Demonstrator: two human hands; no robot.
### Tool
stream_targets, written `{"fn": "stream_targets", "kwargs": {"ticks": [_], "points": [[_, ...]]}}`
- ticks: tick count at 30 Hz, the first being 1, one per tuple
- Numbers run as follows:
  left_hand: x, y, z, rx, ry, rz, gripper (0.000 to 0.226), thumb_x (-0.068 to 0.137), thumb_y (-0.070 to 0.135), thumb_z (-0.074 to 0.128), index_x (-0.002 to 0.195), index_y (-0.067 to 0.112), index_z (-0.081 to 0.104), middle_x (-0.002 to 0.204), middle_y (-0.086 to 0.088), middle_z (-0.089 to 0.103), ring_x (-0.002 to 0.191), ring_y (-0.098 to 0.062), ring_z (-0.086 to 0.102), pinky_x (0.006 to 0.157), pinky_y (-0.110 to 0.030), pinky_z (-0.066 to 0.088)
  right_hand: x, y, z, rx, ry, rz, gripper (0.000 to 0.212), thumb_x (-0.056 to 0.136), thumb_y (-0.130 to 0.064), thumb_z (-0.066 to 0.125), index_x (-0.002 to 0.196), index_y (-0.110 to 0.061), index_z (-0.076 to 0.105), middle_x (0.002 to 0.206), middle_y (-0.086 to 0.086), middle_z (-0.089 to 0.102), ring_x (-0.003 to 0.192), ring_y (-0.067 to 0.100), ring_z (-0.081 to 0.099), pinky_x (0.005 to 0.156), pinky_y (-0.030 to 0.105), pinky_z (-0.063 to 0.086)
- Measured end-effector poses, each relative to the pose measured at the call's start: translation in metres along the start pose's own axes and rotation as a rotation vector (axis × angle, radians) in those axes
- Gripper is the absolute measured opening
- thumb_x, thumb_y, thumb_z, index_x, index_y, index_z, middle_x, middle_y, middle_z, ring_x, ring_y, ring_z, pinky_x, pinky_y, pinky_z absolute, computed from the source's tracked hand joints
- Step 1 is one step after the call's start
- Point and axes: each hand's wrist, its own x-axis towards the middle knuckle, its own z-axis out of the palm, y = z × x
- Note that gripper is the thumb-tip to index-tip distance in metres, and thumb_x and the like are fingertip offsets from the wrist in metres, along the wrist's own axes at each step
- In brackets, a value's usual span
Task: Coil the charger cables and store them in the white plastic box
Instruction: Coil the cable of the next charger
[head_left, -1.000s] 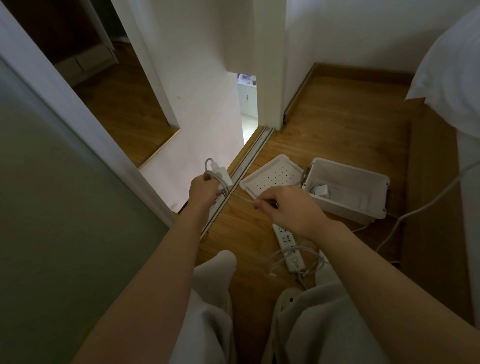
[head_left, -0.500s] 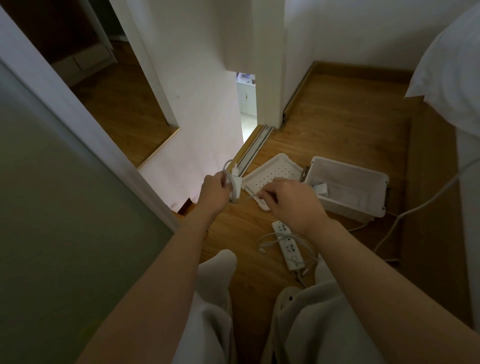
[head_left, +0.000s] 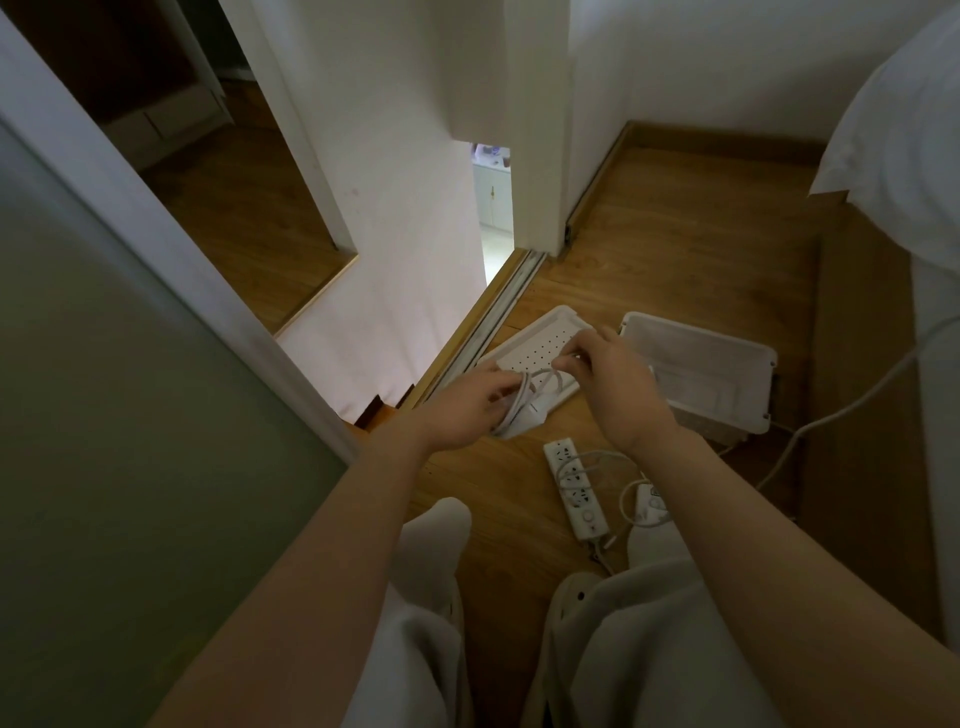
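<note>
Left hand fingers clamp the charger; right hand fingers pinch its cable. Behind the right fingers, the white plastic box stands open, contents unclear.

White box contents behind right hand, indistinct.

white cable looped between both hands, charger in left, open white box on floor, lid beside it
</note>
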Motion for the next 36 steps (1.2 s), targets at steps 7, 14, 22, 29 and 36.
{"fn": "stream_targets", "kwargs": {"ticks": [7, 14, 22, 29, 36], "points": [[-0.009, 0.008, -0.010, -0.227, -0.098, 0.037, 0.037, 0.095, 0.014, 0.051, 0.130, 0.025, 0.050, 0.125, 0.001, 0.053, 0.109, -0.007, 0.050, 0.082, -0.013, 0.044, 0.004, 0.003, -0.003, 0.454, -0.040, 0.047, 0.008, 0.095, -0.020, 0.051, 0.089, -0.015, 0.056, 0.075, 0.001, 0.050, 0.067, 0.008, 0.043, 0.059, 0.008, 0.037], [-0.009, 0.019, -0.014, -0.486, -0.037, 0.071, 0.045, 0.095, 0.013, 0.052, 0.137, 0.026, 0.045, 0.126, 0.001, 0.058, 0.114, -0.008, 0.055, 0.087, -0.015, 0.048, -0.001, 0.010, -0.001, 0.569, -0.188, 0.092, 0.033, 0.101, -0.013, 0.036, 0.073, -0.013, 0.053, 0.062, -0.003, 0.046, 0.057, 0.010, 0.038, 0.054, 0.012, 0.036], [-0.002, 0.019, -0.013, -0.707, 0.219, -0.047, 0.025, 0.097, 0.015, 0.048, 0.112, 0.032, 0.056, 0.116, 0.004, 0.061, 0.112, -0.013, 0.055, 0.087, -0.025, 0.048, -0.007, 0.005, 0.009, 0.316, -0.364, 0.092, 0.032, 0.102, -0.022, 0.034, 0.088, -0.019, 0.062, 0.064, -0.005, 0.047, 0.054, 0.007, 0.039, 0.052, 0.017, 0.032], [0.011, 0.017, -0.005, -0.526, 0.493, -0.226, 0.032, 0.097, 0.029, 0.048, 0.126, 0.015, 0.055, 0.110, 0.003, 0.059, 0.105, -0.013, 0.053, 0.096, -0.036, 0.046, -0.012, -0.004, 0.019, 0.182, -0.428, 0.037, 0.032, 0.102, -0.015, 0.031, 0.121, -0.015, 0.056, 0.070, -0.001, 0.049, 0.054, 0.006, 0.039, 0.045, 0.009, 0.032], [0.018, 0.002, -0.006, -0.447, 0.701, -0.269, 0.012, 0.096, 0.022, 0.051, 0.106, 0.015, 0.050, 0.108, -0.006, 0.056, 0.096, -0.018, 0.059, 0.085, -0.035, 0.055, -0.013, -0.013, 0.027, 0.110, -0.370, -0.055, 0.031, 0.102, -0.019, 0.032, 0.119, -0.013, 0.057, 0.076, 0.000, 0.053, 0.061, 0.012, 0.047, 0.055, 0.020, 0.036]]}}
